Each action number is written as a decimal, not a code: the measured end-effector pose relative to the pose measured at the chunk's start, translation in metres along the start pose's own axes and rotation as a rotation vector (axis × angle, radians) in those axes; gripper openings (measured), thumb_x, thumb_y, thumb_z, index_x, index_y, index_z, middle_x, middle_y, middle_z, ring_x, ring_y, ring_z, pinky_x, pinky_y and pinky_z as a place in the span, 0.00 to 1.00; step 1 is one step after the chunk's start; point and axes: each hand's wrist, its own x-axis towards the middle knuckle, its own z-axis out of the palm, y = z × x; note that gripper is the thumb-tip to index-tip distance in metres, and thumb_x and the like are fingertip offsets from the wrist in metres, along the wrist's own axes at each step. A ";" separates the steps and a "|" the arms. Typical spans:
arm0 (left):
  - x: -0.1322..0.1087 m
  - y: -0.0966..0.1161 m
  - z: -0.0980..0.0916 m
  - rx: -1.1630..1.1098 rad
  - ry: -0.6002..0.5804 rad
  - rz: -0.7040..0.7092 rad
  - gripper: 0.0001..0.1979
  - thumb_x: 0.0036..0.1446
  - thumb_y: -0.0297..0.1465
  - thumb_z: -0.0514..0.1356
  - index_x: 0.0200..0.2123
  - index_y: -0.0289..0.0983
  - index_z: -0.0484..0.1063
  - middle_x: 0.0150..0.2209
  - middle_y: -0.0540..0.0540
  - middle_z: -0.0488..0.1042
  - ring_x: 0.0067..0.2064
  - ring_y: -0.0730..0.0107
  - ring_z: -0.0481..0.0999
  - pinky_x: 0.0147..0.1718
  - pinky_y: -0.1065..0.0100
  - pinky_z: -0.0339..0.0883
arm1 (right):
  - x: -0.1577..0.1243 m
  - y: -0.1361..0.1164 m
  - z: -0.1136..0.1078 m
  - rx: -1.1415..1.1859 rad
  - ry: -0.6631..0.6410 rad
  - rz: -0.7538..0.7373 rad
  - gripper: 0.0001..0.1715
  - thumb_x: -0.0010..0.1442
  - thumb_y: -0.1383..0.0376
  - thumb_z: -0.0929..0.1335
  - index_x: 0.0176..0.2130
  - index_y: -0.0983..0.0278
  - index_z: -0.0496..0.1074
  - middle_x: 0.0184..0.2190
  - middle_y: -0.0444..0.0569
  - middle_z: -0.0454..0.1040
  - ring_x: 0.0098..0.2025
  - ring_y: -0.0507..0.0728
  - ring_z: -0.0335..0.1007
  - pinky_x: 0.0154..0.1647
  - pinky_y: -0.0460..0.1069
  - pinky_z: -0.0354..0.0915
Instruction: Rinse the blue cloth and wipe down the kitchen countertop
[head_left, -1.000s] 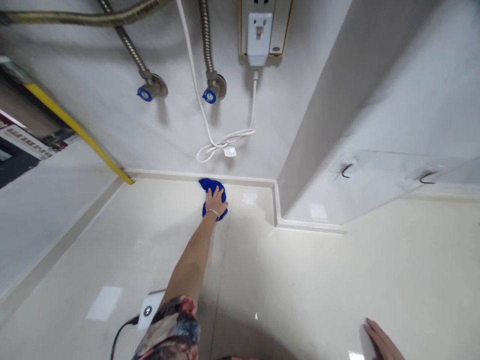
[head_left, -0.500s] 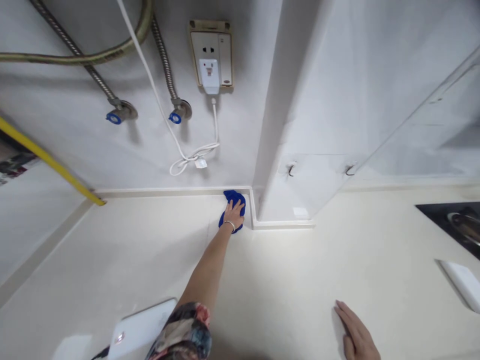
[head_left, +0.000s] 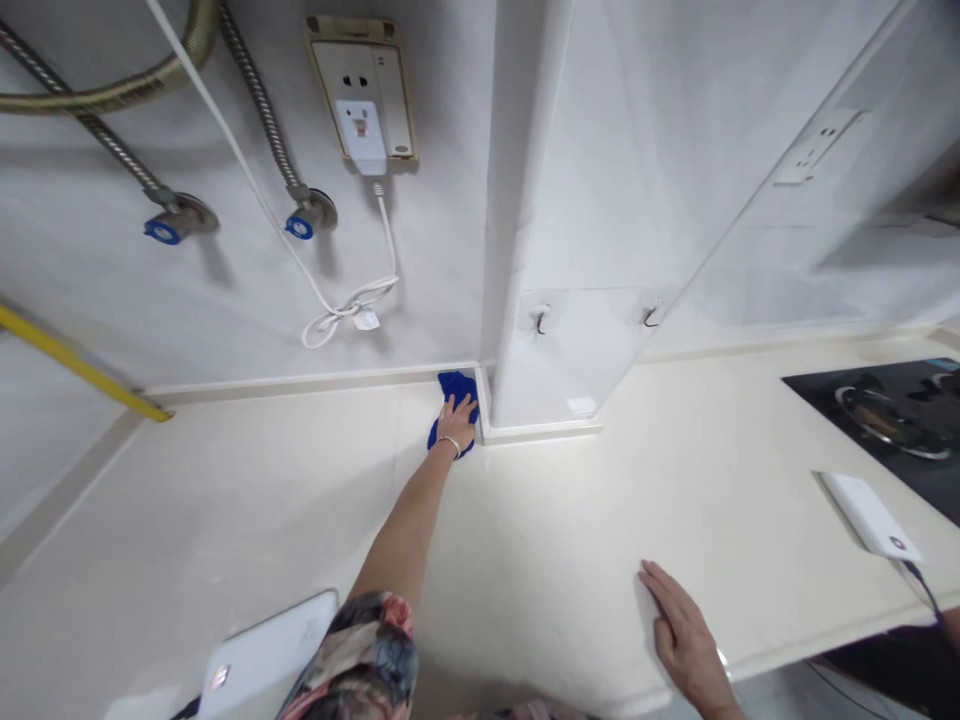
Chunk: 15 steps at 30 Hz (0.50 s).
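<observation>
fingers [head_left: 461, 405] splayed, left hand [head_left: 454, 426] on blue cloth [head_left: 454, 384]

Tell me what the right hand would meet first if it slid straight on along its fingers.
The right hand would probably cross the countertop and meet the raised edging at the white pillar's foot, though depth is hard to judge.

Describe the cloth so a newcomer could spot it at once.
On the countertop, follow the back wall rightward to the white pillar. In that corner, the left hand rests on the crumpled cloth. Its deep blue sets it apart from the pale surfaces around it.
</observation>
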 end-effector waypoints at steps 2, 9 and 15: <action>-0.011 0.004 0.002 -0.002 -0.002 0.001 0.35 0.59 0.28 0.53 0.71 0.42 0.60 0.74 0.51 0.52 0.76 0.51 0.39 0.74 0.50 0.39 | 0.001 0.001 0.001 0.011 0.006 -0.011 0.38 0.61 0.71 0.60 0.68 0.51 0.61 0.68 0.46 0.64 0.69 0.64 0.62 0.70 0.66 0.63; -0.055 0.016 0.007 0.016 -0.034 0.001 0.35 0.61 0.29 0.53 0.72 0.41 0.59 0.75 0.50 0.51 0.76 0.49 0.40 0.74 0.49 0.40 | 0.003 0.004 0.005 0.015 0.021 -0.053 0.38 0.62 0.73 0.60 0.68 0.54 0.60 0.68 0.49 0.64 0.70 0.62 0.60 0.72 0.65 0.61; -0.091 0.029 0.010 0.031 -0.045 -0.004 0.35 0.61 0.29 0.52 0.72 0.39 0.57 0.75 0.50 0.49 0.76 0.48 0.38 0.74 0.48 0.39 | 0.007 0.004 0.006 0.015 0.059 -0.102 0.39 0.61 0.74 0.59 0.68 0.55 0.60 0.67 0.50 0.65 0.69 0.61 0.61 0.70 0.66 0.64</action>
